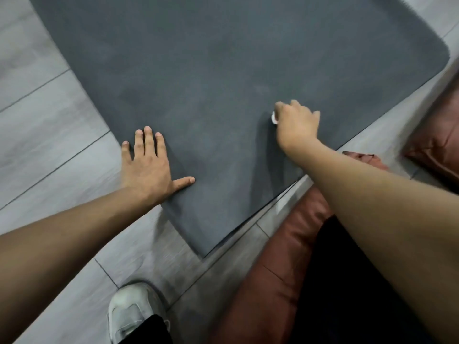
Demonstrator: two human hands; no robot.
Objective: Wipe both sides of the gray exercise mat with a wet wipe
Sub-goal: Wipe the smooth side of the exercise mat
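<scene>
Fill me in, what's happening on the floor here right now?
A person is crouched over a gray mat spread on the floor. The left hand lies flat with fingers spread across the mat's near edge, holding it down. The right hand is curled round a small white wipe, pressing it onto the mat's top face. A white shoe stands on the floor, and brown cushions lie beside the mat.

Gray plank floor w/ brown cushions at the right edge

Floor (49, 125) is pale gray wood-look planks w/ thin dark seams running diagonally; light is soft and even, slight sheen on the boards. Brown leather-like cushion (270, 276) lies on the floor at lower right, a second brown cushion (437, 135) near the right edge, partly cut off by the frame.
</scene>
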